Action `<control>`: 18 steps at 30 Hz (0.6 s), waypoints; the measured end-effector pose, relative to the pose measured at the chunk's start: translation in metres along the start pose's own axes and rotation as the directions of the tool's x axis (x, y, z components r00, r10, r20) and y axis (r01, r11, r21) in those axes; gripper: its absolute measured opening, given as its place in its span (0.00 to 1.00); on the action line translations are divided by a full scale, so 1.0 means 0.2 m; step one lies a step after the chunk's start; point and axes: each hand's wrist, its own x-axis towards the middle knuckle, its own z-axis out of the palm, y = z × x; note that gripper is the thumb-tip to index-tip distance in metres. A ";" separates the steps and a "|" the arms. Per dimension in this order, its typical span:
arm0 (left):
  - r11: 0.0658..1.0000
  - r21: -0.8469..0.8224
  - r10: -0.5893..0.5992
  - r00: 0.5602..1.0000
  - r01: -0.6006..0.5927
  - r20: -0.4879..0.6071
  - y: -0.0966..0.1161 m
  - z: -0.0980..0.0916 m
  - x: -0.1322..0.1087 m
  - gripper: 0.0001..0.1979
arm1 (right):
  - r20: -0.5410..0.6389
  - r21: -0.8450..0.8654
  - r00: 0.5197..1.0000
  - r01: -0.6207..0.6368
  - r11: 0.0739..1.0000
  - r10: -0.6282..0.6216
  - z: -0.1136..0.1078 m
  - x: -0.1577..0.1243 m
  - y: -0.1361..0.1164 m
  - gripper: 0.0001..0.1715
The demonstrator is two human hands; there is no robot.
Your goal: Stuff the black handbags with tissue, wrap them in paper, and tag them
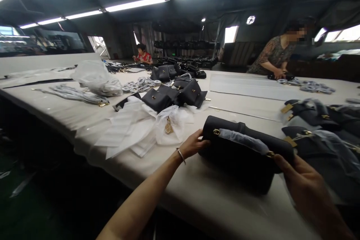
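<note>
Right, I have the black handbag [234,161] between both hands, over the near part of the table [171,180]. The left hand [193,144] grips its left end, thumb on the side toward me. The right hand [306,178] holds the right end, its thumb beside the gold ring [270,154] where the wrapped handle [244,141] joins on. Both grips look closed on it, though the fingers behind are mostly hidden from me.

The relation I would steer by is the long axis: it runs from one hand to the other, sloping down in my view from left to right, so I judge the right end to be closer to me. The handle follows that same slope along the upper part, lying between the two grips. I can't tell whether the underside touches the cloth; it is lost in shadow.

As for which hand is nearer to what, the left has the clear plastic pouch [170,129] just beyond it, with white sheets [122,135] further left. The right is nearer to the finished-looking bags [317,153] along the right side, which have wrapped handles too. More black bags [171,95] stand ahead, well apart from both hands.
</note>
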 end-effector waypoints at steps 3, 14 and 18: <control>1.000 -0.005 0.015 0.994 -0.015 -0.113 -0.04 0.07 0.10 0.21 | -0.051 -0.118 0.998 -0.029 0.993 0.023 0.06 -0.22 -0.09 0.28; 0.976 -0.213 0.000 0.983 -0.039 -0.182 0.09 0.05 -0.12 0.25 | 0.380 -0.136 0.729 0.653 0.745 -0.569 0.23 -0.28 -0.51 0.35; 0.867 -0.488 0.083 0.995 -0.100 -0.056 0.16 0.08 -0.45 0.33 | 0.385 -0.105 0.718 0.658 0.746 -0.579 0.32 -0.26 -0.60 0.40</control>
